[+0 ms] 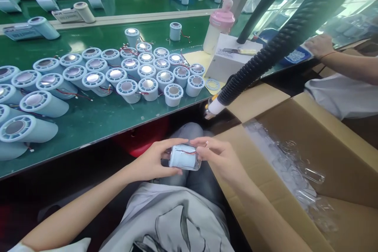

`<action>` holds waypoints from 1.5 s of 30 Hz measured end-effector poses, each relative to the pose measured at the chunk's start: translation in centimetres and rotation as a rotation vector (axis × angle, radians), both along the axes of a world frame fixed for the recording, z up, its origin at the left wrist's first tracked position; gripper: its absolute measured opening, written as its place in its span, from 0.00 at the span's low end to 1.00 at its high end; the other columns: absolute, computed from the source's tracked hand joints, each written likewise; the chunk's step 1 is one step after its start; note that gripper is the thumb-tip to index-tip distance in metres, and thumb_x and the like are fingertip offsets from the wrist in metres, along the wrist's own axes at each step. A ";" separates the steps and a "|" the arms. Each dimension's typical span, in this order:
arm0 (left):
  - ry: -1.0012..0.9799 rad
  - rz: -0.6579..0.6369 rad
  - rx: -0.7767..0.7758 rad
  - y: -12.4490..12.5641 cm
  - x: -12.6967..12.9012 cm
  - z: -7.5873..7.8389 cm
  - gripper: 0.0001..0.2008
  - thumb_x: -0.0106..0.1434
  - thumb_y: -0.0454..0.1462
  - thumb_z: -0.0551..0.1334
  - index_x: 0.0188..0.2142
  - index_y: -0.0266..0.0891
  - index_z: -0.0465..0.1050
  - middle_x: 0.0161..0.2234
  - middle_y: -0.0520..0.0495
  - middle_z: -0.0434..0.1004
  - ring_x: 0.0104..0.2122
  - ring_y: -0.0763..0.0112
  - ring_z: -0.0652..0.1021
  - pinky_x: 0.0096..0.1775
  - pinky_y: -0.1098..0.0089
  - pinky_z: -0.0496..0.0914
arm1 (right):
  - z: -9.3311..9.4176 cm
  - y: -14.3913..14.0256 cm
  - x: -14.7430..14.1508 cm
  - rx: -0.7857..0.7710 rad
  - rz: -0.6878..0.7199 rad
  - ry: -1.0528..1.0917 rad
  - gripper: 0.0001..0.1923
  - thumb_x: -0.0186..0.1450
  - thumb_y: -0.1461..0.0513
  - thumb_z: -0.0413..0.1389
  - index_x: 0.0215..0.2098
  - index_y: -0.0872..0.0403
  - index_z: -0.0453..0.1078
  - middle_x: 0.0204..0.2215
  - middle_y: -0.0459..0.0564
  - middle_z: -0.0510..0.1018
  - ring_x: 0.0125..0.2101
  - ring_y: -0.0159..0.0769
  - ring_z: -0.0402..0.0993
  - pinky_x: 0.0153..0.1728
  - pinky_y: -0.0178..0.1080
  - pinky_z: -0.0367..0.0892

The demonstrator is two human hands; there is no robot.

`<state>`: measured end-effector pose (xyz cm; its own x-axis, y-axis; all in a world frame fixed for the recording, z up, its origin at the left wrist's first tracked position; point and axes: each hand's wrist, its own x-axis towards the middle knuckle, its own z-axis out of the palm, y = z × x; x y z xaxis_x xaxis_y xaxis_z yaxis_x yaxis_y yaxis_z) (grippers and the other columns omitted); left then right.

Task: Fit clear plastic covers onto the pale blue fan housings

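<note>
Above my lap, my left hand (161, 159) is wrapped round a light blue cylindrical housing (183, 156), with the thumb below and the fingers above. The housing lies on its side, with a clear plastic cup (198, 164) around its right end. A thin red wire (190, 152) runs along it towards my right hand (217, 155), whose thumb and forefinger pinch the wire near a small white connector (207, 143). Several similar blue housings (173, 94) with silver round centres and loose red and black wires stand or lie on the green table (97, 126).
A black flexible hose (251, 71) with a white nozzle slants down close above my right hand. A cardboard box (330, 145) on the right holds clear plastic cups (314, 175). A pink-topped bottle (220, 23) stands by a white box (233, 57). A co-worker's hand (320, 45) is at right.
</note>
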<state>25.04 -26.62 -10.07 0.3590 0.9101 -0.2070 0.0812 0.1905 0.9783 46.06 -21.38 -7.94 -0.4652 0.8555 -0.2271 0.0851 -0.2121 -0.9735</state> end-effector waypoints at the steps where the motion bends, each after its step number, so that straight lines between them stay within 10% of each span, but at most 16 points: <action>1: -0.063 0.019 -0.048 -0.1 0.1 0.1 0.33 0.52 0.37 0.72 0.57 0.44 0.66 0.53 0.42 0.71 0.49 0.59 0.75 0.49 0.61 0.73 | 0.0 0.1 0.1 -0.021 0.016 0.034 0.12 0.57 0.54 0.64 0.21 0.52 0.76 0.40 0.53 0.80 0.46 0.45 0.75 0.43 0.43 0.73; 10: -0.331 0.092 -0.297 -0.8 0.2 1.0 0.33 0.55 0.39 0.70 0.58 0.45 0.62 0.47 0.44 0.73 0.34 0.70 0.76 0.28 0.75 0.73 | 0.1 -0.7 1.9 0.486 0.278 -0.107 0.20 0.58 0.64 0.65 0.48 0.50 0.71 0.55 0.55 0.73 0.54 0.45 0.71 0.54 0.46 0.69; 21: -0.030 -0.046 0.041 -0.9 -0.7 2.3 0.38 0.50 0.36 0.73 0.60 0.48 0.64 0.58 0.44 0.68 0.55 0.58 0.72 0.55 0.62 0.68 | 0.5 -1.0 2.1 0.178 0.280 0.029 0.21 0.59 0.60 0.65 0.50 0.48 0.68 0.47 0.49 0.75 0.47 0.37 0.73 0.44 0.37 0.75; 45: 0.125 -0.138 0.432 -1.4 -1.1 2.5 0.40 0.54 0.35 0.71 0.63 0.54 0.58 0.63 0.45 0.64 0.62 0.58 0.66 0.62 0.57 0.60 | 0.1 -1.9 1.0 -0.422 0.195 0.182 0.24 0.59 0.44 0.60 0.36 0.54 0.63 0.21 0.41 0.75 0.19 0.28 0.74 0.21 0.30 0.72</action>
